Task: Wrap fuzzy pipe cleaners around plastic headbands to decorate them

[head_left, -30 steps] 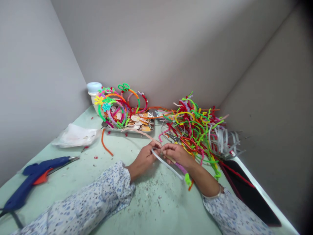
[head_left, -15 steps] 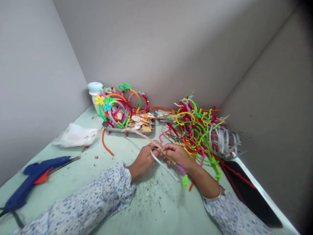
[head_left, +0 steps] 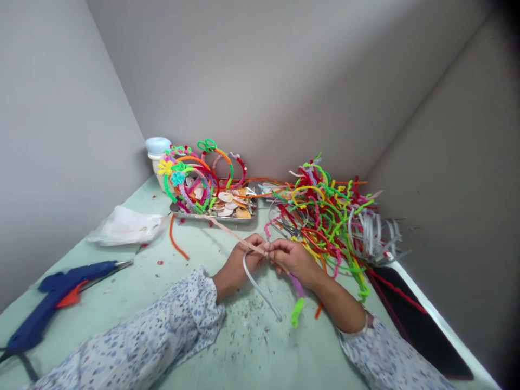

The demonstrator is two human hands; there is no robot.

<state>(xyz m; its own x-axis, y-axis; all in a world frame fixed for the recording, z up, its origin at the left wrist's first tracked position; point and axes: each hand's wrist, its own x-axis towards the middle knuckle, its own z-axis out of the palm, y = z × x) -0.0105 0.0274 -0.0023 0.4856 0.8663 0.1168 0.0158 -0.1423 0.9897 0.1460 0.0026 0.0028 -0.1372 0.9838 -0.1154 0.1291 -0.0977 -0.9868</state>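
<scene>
My left hand (head_left: 242,262) and my right hand (head_left: 297,261) meet over the middle of the table, fingers pinched close together. Between them is a white headband (head_left: 262,291), whose bare end curves down below my left fingers. Its other end, under my right hand, is wrapped in fuzzy purple and bright green (head_left: 298,312) pipe cleaner. A pale pink pipe cleaner (head_left: 227,230) runs from the pinched fingertips up and left toward the tray. My left fingers close on the headband, my right fingers on the pink pipe cleaner against it. The exact contact is partly hidden.
A metal tray (head_left: 244,218) of shells carries colourful wrapped headbands (head_left: 195,184). Tangled pipe cleaners (head_left: 329,211), scissors (head_left: 290,228) and bare headbands (head_left: 371,238) lie right. A blue glue gun (head_left: 60,295) and plastic bag (head_left: 130,227) are left. A black pad (head_left: 426,330) lies front right.
The headband has turned in my hands: its bare white end and its green end have both swung left and downward. The pink pipe cleaner's far end has shifted slightly left.
</scene>
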